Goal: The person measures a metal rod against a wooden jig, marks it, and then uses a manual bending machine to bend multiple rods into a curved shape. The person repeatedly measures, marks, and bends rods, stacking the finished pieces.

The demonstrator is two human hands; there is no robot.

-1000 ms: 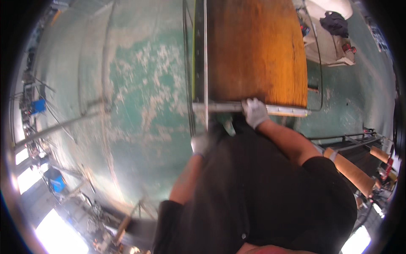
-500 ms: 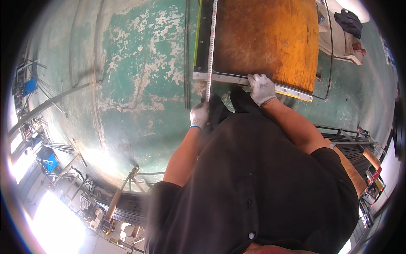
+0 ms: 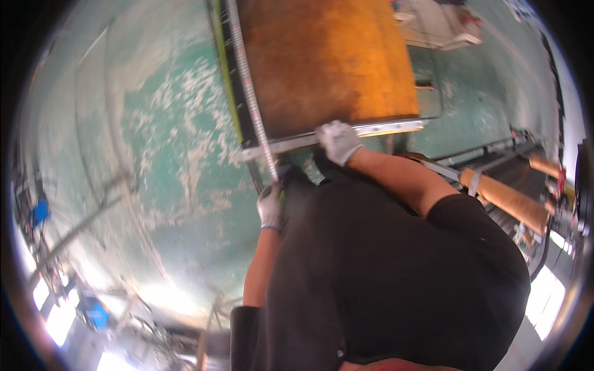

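Note:
A wide brown and orange panel [image 3: 322, 68] lies in front of me, with a pale metal strip [image 3: 387, 128] along its near edge. My right hand [image 3: 338, 142], in a whitish work glove, is closed over this strip near its middle. A white tape measure [image 3: 250, 93] stretches along the panel's left side and past the near edge. Its near end is gripped by my gloved left hand [image 3: 269, 206], where a bit of green shows between the fingers. The tape's far end is beyond the picture's upper rim.
Worn green floor [image 3: 179, 130] surrounds the panel. To the right stand a metal rack [image 3: 476, 151] and brown rolls [image 3: 510, 201]. A beige cloth [image 3: 430, 28] lies at the far right. Bars and a blue object [image 3: 96, 314] are at the left and lower left.
The view has swung, so the panel and both hands appear further left, with the panel slightly turned. Both hands keep their holds on the tape and the strip.

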